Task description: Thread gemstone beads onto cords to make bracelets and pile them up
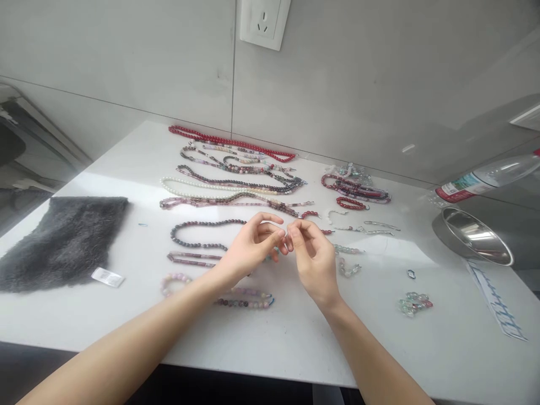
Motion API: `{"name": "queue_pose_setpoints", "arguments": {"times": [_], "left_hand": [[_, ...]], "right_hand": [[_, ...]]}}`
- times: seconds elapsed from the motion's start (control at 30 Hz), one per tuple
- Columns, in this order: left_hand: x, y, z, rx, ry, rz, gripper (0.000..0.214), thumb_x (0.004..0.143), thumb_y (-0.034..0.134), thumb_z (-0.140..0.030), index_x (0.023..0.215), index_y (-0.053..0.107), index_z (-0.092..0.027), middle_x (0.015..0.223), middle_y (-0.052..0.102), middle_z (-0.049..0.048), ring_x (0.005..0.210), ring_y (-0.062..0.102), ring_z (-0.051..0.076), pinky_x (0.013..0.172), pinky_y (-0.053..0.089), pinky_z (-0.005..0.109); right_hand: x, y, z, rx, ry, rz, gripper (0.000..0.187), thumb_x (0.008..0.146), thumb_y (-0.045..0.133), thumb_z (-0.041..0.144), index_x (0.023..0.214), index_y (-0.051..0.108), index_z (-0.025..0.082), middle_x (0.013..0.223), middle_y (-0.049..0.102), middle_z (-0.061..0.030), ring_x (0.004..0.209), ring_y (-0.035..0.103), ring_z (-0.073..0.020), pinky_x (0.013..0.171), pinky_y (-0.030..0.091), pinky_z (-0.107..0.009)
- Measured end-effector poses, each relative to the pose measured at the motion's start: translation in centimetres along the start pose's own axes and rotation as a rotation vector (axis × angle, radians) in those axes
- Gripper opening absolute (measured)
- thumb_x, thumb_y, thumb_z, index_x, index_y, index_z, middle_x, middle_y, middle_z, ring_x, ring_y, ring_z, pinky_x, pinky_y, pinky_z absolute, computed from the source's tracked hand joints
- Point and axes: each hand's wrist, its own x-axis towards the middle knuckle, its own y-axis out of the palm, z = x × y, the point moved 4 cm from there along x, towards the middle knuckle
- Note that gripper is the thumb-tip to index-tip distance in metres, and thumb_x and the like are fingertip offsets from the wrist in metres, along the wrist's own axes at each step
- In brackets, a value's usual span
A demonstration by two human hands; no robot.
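Note:
My left hand (257, 244) and my right hand (311, 256) meet fingertip to fingertip above the middle of the white table. Both pinch with thumb and forefinger; whatever lies between the tips is too small to make out. Behind and below my left hand runs a dark bead strand (181, 233), and a short tube-bead strand (189, 261) lies under it. Pastel round beads (248, 292) rest beneath my left forearm. Just right of my right hand is a short strand of clear green beads (349, 270).
Long red bead strands (228, 140) lie along the wall. A dark furry cloth (63, 242) with a white packet (108, 277) is at left. On the right are a steel bowl (472, 236), a water bottle (485, 177), a patterned strip (498, 304) and a small bead pile (414, 304).

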Motion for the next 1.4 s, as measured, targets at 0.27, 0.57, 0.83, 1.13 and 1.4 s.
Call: {"name": "queue_pose_setpoints", "arguments": {"times": [0.27,0.57,0.83,1.13,1.4], "left_hand": [[-0.1,-0.7,0.3,0.047,-0.083,-0.031,0.038,0.080,0.072,-0.042,0.106,0.058,-0.018,0.082,0.073,0.0068,0.077,0.069,0.018,0.066,0.051,0.028],[-0.3,-1.4,0.4,-0.048,-0.138,-0.129,0.036,0.074,0.078,-0.041,0.097,0.065,-0.016,0.087,0.074,0.0077,0.081,0.071,0.017,0.073,0.055,0.027],[-0.5,-1.9,0.5,-0.174,-0.173,-0.140,0.040,0.068,0.084,-0.035,0.098,0.068,-0.015,0.084,0.074,0.0074,0.076,0.070,0.016,0.081,0.057,0.031],[-0.7,-2.1,0.3,-0.194,-0.190,-0.056,0.038,0.073,0.081,-0.035,0.100,0.070,-0.011,0.094,0.075,0.0120,0.087,0.071,0.019,0.092,0.055,0.034],[-0.6,-2.2,0.1,-0.238,-0.206,0.013,0.042,0.068,0.085,-0.023,0.107,0.071,-0.013,0.096,0.076,0.0103,0.093,0.071,0.021,0.094,0.054,0.034]], "right_hand": [[-0.6,-0.3,-0.8,-0.034,-0.026,0.007,0.012,0.092,0.059,0.033,0.091,0.056,0.021,0.081,0.059,-0.0021,0.072,0.061,-0.0161,0.067,0.052,-0.030],[-1.0,-0.1,0.5,-0.293,-0.321,0.028,0.008,0.093,0.053,0.015,0.090,0.056,0.022,0.090,0.057,-0.0064,0.086,0.056,-0.0203,0.074,0.048,-0.036],[-1.0,0.1,0.9,-0.425,-0.526,0.049,0.020,0.087,0.057,0.005,0.097,0.060,0.022,0.097,0.059,-0.0086,0.089,0.059,-0.0218,0.072,0.051,-0.037],[-1.1,-0.6,1.4,-0.517,-0.781,0.013,0.034,0.077,0.067,-0.005,0.100,0.066,0.020,0.099,0.066,-0.0086,0.084,0.065,-0.0203,0.067,0.056,-0.034],[-0.9,-1.1,1.7,-0.443,-0.780,0.012,0.040,0.074,0.068,-0.007,0.103,0.070,0.021,0.100,0.067,-0.0090,0.082,0.065,-0.0209,0.061,0.054,-0.035]]}}
